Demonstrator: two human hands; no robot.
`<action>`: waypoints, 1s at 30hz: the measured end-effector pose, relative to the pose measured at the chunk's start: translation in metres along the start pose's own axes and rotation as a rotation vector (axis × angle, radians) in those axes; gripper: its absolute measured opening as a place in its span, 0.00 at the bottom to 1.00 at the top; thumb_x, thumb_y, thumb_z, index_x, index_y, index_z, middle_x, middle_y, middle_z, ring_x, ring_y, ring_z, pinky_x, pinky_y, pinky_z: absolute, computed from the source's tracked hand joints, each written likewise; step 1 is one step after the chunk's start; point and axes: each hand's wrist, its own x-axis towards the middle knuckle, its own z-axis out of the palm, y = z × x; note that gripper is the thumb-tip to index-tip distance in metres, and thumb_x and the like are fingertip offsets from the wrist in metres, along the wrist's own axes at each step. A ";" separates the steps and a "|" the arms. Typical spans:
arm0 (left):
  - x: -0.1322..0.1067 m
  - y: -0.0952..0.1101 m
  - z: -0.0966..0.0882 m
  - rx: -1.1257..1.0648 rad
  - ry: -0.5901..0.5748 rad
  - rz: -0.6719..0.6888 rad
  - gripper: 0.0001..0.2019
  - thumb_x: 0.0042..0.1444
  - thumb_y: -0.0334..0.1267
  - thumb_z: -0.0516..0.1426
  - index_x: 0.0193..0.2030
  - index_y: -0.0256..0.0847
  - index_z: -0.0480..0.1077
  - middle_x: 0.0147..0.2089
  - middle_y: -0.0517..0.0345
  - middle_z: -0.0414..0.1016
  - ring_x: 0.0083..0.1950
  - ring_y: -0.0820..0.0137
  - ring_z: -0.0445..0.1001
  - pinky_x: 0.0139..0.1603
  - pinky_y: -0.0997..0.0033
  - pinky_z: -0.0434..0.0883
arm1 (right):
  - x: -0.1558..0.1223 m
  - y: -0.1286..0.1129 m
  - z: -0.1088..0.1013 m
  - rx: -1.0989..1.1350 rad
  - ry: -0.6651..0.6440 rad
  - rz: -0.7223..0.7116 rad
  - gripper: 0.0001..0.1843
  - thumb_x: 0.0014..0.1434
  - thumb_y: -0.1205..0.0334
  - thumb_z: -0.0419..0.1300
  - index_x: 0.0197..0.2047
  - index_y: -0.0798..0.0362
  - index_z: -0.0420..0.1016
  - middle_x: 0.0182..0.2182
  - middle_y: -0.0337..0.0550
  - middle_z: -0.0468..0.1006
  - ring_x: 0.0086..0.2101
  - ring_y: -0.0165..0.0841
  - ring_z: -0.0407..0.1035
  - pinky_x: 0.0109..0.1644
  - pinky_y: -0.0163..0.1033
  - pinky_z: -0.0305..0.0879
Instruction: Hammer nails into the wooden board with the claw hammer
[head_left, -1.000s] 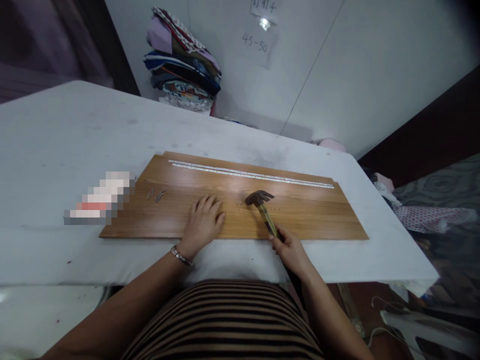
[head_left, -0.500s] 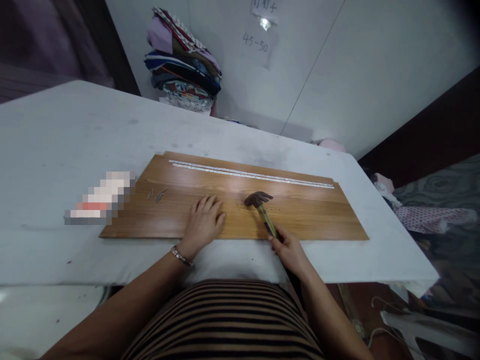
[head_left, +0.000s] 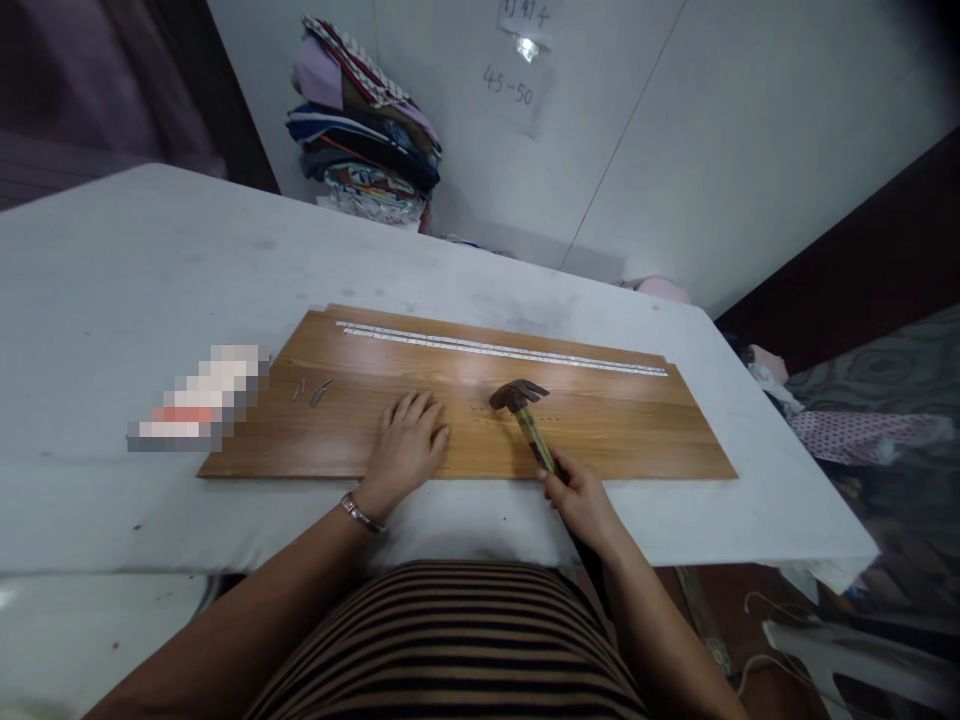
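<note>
On the white-covered surface, head view: wooden board lies flat, long edge toward the wearer. L hand rests palm-down on board, left of centre, fingers loosely spread, nothing visible in its grasp. R hand is closed round the handle of claw hammer; hammer head is over board, right of L hand, claw pointing right. Contact w/ wood can't be confirmed. Small dark marks run in a row near hammer head; nails or holes, can't tell. A few loose nails lie on left end of board; two pale strips run along its far part.

Risks, as judged: (1) L hand is near hammer; a glancing or stray blow could hurt fingers. (2) Board has no clamp visible & may slide if struck off-centre. (3) Loose nails could roll off if board is jarred.

Writing: wall sheet reads "45-50", handwritten. Upper sheet has handwritten chars. cut by top edge, not fully legible. Strip markings too small to read. Item left of board is pixelated; no brand legible.
</note>
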 end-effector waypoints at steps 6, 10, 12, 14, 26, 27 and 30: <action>0.000 -0.001 0.003 -0.007 0.012 0.001 0.23 0.69 0.45 0.48 0.63 0.39 0.73 0.71 0.44 0.68 0.74 0.50 0.61 0.75 0.43 0.59 | 0.001 0.005 0.003 0.004 -0.005 -0.005 0.26 0.59 0.52 0.59 0.57 0.54 0.80 0.36 0.44 0.80 0.29 0.33 0.67 0.32 0.38 0.67; 0.000 -0.001 0.003 -0.009 0.012 -0.005 0.23 0.68 0.44 0.49 0.63 0.39 0.73 0.71 0.44 0.68 0.74 0.51 0.62 0.75 0.43 0.59 | 0.001 0.006 0.004 -0.004 -0.015 -0.011 0.24 0.60 0.52 0.59 0.55 0.54 0.81 0.34 0.43 0.79 0.30 0.34 0.68 0.33 0.38 0.67; 0.000 -0.001 0.003 -0.012 0.010 -0.003 0.23 0.69 0.45 0.48 0.63 0.39 0.73 0.71 0.44 0.68 0.74 0.51 0.62 0.75 0.43 0.59 | 0.001 0.006 0.003 0.000 -0.010 -0.018 0.24 0.60 0.52 0.59 0.55 0.53 0.81 0.35 0.43 0.80 0.31 0.35 0.69 0.33 0.37 0.67; 0.000 -0.001 0.002 -0.012 0.008 0.001 0.23 0.69 0.45 0.48 0.63 0.39 0.73 0.71 0.44 0.68 0.74 0.51 0.62 0.75 0.43 0.59 | 0.001 0.006 0.003 0.006 -0.005 -0.022 0.24 0.60 0.52 0.59 0.56 0.53 0.80 0.36 0.44 0.80 0.31 0.35 0.69 0.33 0.37 0.68; 0.000 -0.003 0.004 0.014 0.027 0.010 0.23 0.69 0.45 0.48 0.63 0.39 0.73 0.71 0.44 0.69 0.73 0.50 0.62 0.74 0.43 0.61 | 0.001 0.005 0.002 0.004 -0.002 -0.011 0.25 0.60 0.53 0.59 0.57 0.54 0.80 0.35 0.43 0.79 0.30 0.34 0.68 0.34 0.39 0.68; 0.000 -0.003 0.004 0.014 0.029 0.011 0.23 0.69 0.45 0.49 0.63 0.39 0.73 0.71 0.44 0.69 0.73 0.50 0.62 0.74 0.43 0.61 | 0.001 0.005 0.003 0.002 -0.006 -0.011 0.25 0.60 0.53 0.59 0.56 0.54 0.80 0.35 0.43 0.79 0.30 0.34 0.67 0.33 0.39 0.68; 0.000 -0.002 0.004 0.011 0.028 0.010 0.22 0.69 0.45 0.49 0.63 0.39 0.73 0.71 0.45 0.69 0.73 0.51 0.62 0.74 0.43 0.60 | 0.001 0.006 0.004 -0.002 -0.011 -0.014 0.24 0.60 0.52 0.59 0.55 0.54 0.81 0.34 0.43 0.79 0.29 0.34 0.67 0.33 0.39 0.67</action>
